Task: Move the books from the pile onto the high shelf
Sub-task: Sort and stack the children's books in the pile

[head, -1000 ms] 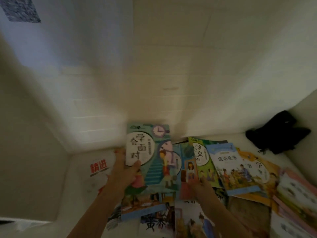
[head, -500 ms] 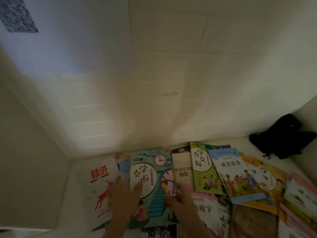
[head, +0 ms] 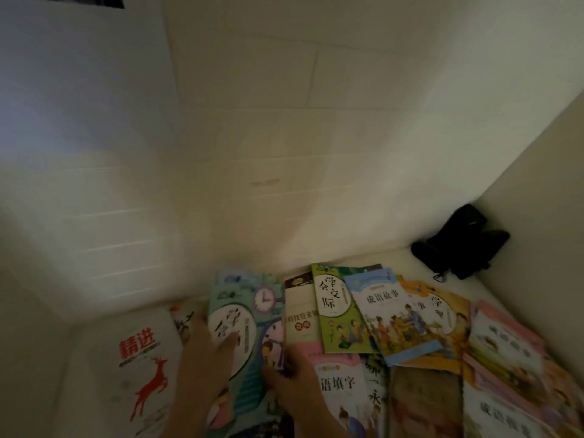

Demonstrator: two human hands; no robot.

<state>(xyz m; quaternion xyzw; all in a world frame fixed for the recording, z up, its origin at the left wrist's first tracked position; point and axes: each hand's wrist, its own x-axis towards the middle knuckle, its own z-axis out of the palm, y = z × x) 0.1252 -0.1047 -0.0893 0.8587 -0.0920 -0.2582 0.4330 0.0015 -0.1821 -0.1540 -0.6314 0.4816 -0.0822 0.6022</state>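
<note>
A teal book with a clock on its cover (head: pixel 252 311) lies on the white high shelf (head: pixel 395 257), among several other books spread flat. My left hand (head: pixel 205 358) holds its left edge, thumb across the cover. My right hand (head: pixel 294 384) rests with its fingers on the book's lower right edge. To its right lie a white-and-brown book (head: pixel 300 308), a green book (head: pixel 335 308), a blue book (head: pixel 395 317) and an orange book (head: pixel 442 311). A white book with a red deer (head: pixel 142 368) is to the left.
A black pouch (head: pixel 458 245) sits in the shelf's back right corner. A stack of pink-edged books (head: pixel 505 343) fills the right side. White walls close the shelf at the back, left and right. The picture is dim and blurred.
The teal book went from held up at an angle to lying down on the shelf between the deer book and the white-and-brown one. Both hands moved down with it.
</note>
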